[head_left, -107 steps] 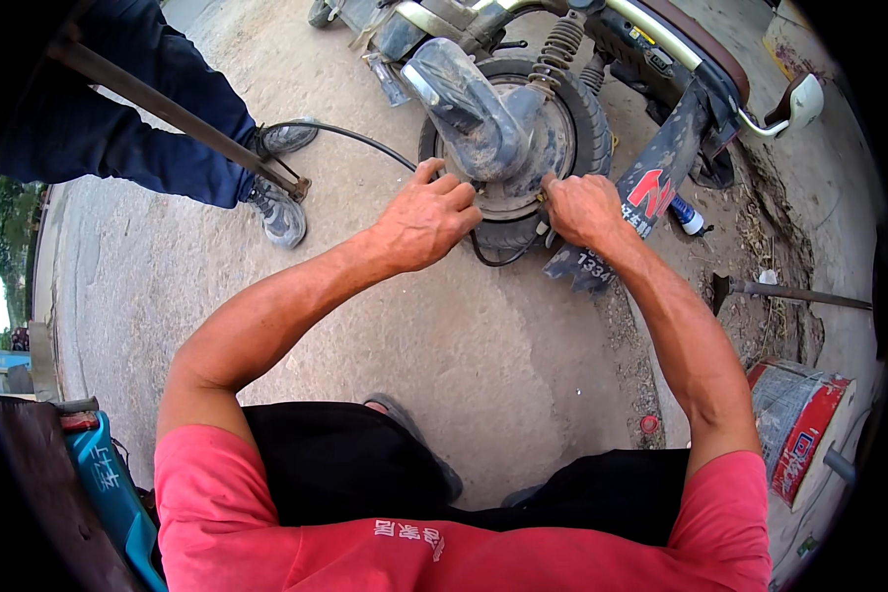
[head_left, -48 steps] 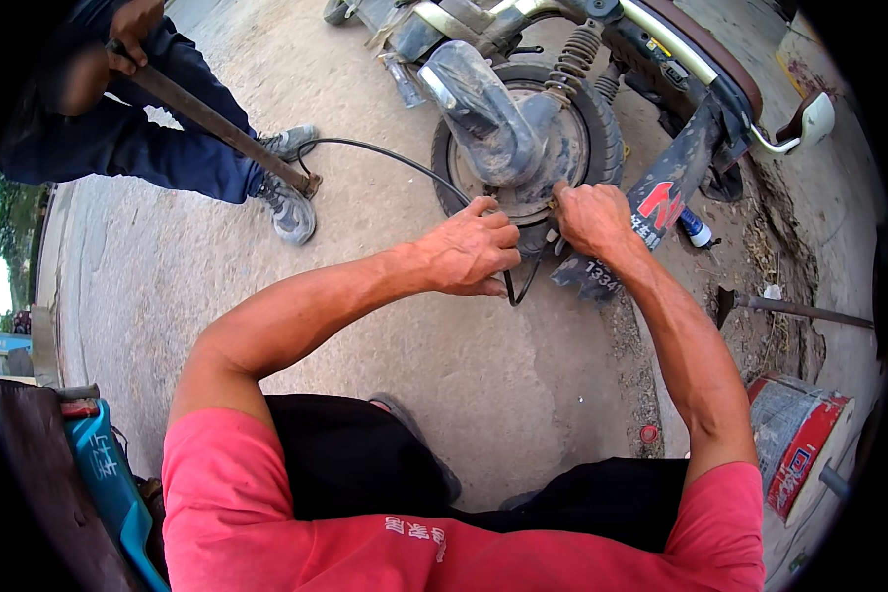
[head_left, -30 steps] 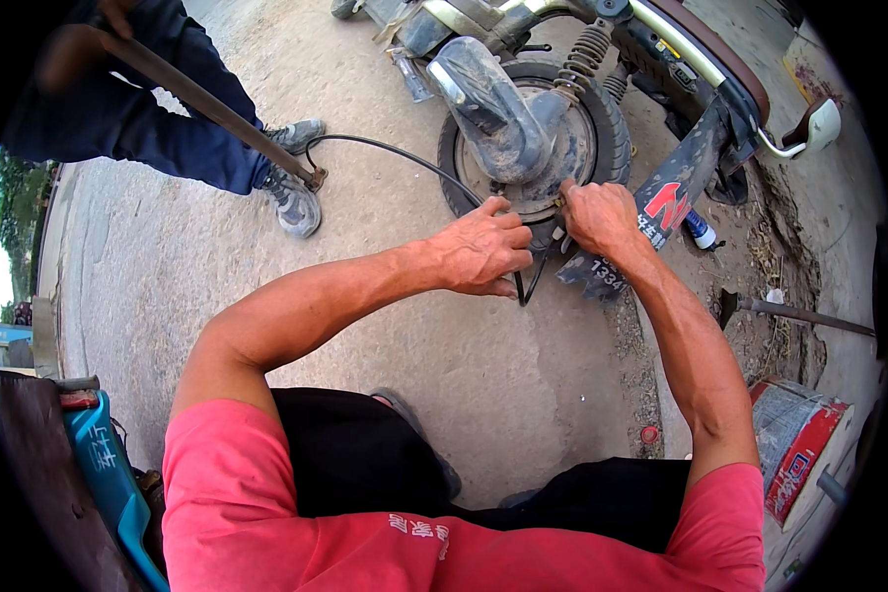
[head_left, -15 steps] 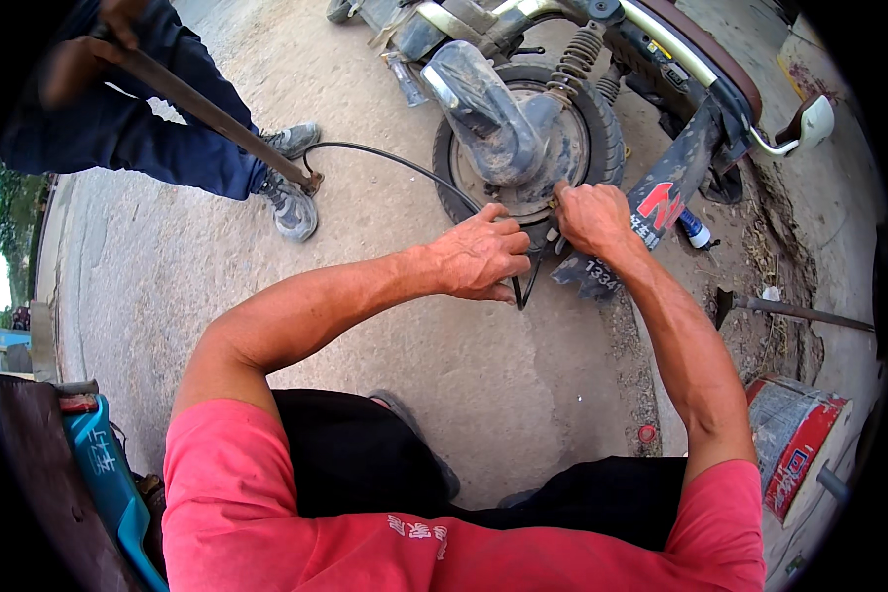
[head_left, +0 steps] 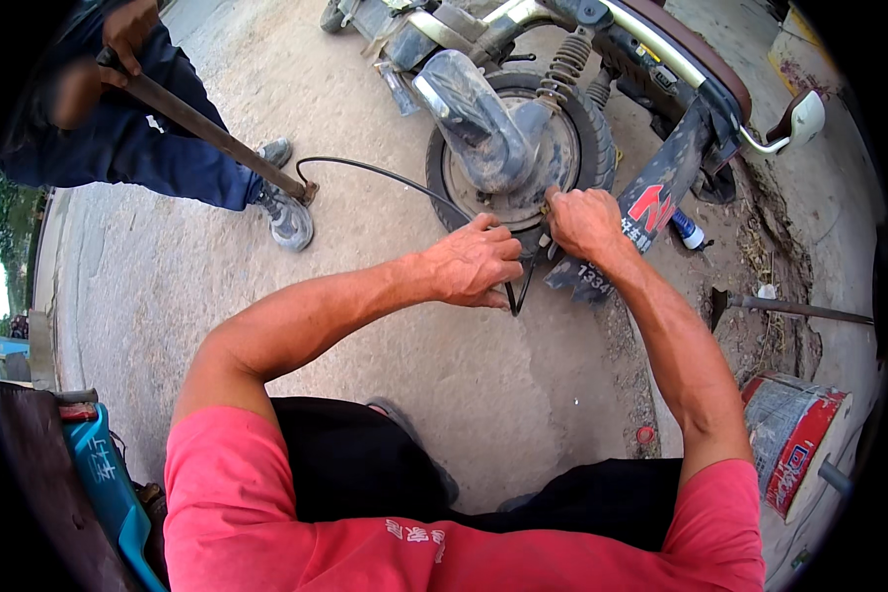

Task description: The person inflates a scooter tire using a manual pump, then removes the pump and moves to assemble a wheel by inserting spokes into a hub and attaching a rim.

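A dusty scooter wheel (head_left: 596,133) with a black tire stands in front of me, its hub half covered by a grey housing (head_left: 474,123). My left hand (head_left: 472,261) is closed around a thin black air hose (head_left: 385,174) near the tire's lower edge. The hose runs left to a rusty hand pump (head_left: 202,123) and loops below my fingers back toward the wheel. My right hand (head_left: 584,223) is pinched at the lower rim beside the mudguard; what its fingertips grip is hidden.
Another person's hand (head_left: 128,32) holds the pump, with a grey shoe (head_left: 288,222) beside its foot. A black mudguard (head_left: 651,202), a blue-white bottle (head_left: 688,230), a long-handled tool (head_left: 789,308) and a red-grey bucket (head_left: 797,444) are at the right. A teal object (head_left: 109,474) sits lower left.
The view has shifted slightly. The other person's hands have shifted on the pump. My two hands keep nearly the same places at the hose and the wheel.
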`<control>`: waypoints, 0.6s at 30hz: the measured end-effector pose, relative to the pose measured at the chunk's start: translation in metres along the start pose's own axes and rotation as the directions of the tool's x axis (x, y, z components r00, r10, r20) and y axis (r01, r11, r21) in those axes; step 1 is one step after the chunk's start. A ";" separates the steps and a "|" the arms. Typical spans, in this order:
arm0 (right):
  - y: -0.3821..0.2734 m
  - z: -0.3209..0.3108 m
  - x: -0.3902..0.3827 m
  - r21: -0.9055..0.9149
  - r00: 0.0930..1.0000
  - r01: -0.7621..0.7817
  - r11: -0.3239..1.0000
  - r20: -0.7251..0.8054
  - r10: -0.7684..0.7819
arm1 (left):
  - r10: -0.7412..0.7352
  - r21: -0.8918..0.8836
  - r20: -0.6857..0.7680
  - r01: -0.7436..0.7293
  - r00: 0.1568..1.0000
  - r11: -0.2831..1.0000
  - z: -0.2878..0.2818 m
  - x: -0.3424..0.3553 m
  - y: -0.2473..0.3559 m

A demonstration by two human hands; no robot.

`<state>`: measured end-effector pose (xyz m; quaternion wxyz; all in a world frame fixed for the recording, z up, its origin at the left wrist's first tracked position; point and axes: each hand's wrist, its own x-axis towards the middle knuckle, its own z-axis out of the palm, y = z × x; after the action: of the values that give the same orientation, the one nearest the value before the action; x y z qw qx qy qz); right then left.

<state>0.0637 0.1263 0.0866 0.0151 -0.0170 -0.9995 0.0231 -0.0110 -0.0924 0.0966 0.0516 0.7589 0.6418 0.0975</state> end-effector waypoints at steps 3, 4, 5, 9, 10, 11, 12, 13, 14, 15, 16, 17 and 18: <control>0.003 0.006 -0.003 0.008 0.999 0.017 1.000 -0.039 -0.016 | 0.044 0.017 -0.050 -0.043 0.998 0.999 0.007 0.002 -0.002; 0.001 0.004 -0.002 0.003 1.000 0.009 1.000 -0.028 -0.009 | 0.052 0.027 -0.062 -0.051 0.997 0.998 0.008 0.000 -0.003; 0.001 0.002 0.000 -0.002 1.000 -0.010 1.000 0.017 0.010 | 0.058 0.022 -0.066 -0.057 0.996 0.998 0.006 0.002 -0.002; -0.002 -0.007 -0.001 0.021 0.999 -0.009 1.000 0.037 0.008 | 0.038 -0.021 -0.040 -0.039 0.998 0.999 -0.002 0.002 0.002; -0.002 -0.007 -0.003 0.017 0.999 -0.009 1.000 0.031 0.008 | 0.039 -0.021 -0.032 -0.039 0.999 0.999 -0.003 0.003 0.004; 0.000 -0.008 -0.002 0.014 1.000 -0.009 1.000 0.026 0.009 | 0.039 -0.022 -0.025 -0.039 0.999 0.999 -0.005 0.004 0.005; 0.000 -0.009 -0.003 0.019 1.000 -0.005 1.000 0.024 0.005 | 0.034 -0.032 -0.020 -0.035 0.999 0.999 -0.004 0.005 0.006; -0.001 -0.010 -0.004 0.025 1.000 -0.001 1.000 0.021 0.001 | 0.040 -0.031 -0.027 -0.041 0.999 0.999 -0.004 0.007 0.006; -0.002 -0.011 -0.004 0.031 1.000 0.002 1.000 0.019 -0.003 | 0.038 -0.040 -0.025 -0.039 0.999 0.998 -0.005 0.007 0.006; 0.000 -0.010 -0.003 0.030 1.000 -0.002 1.000 0.019 0.002 | 0.042 -0.045 -0.022 -0.043 0.999 0.998 -0.007 0.008 0.006; 0.001 -0.009 -0.003 0.031 1.000 -0.004 1.000 0.019 0.003 | 0.048 -0.051 -0.020 -0.048 0.999 0.998 -0.009 0.010 0.006; 0.002 -0.008 -0.004 0.032 1.000 -0.006 0.999 0.018 0.006 | 0.042 -0.055 -0.013 -0.043 0.999 0.998 -0.010 0.012 0.006; 0.002 -0.006 -0.005 0.034 1.000 -0.013 0.999 0.015 0.013 | 0.042 -0.057 -0.004 -0.042 0.999 0.997 -0.010 0.012 0.007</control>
<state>0.0686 0.1286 0.0927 0.0078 -0.0230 -0.9989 0.0403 -0.0043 -0.0818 0.1093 0.0702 0.7704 0.6227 0.1178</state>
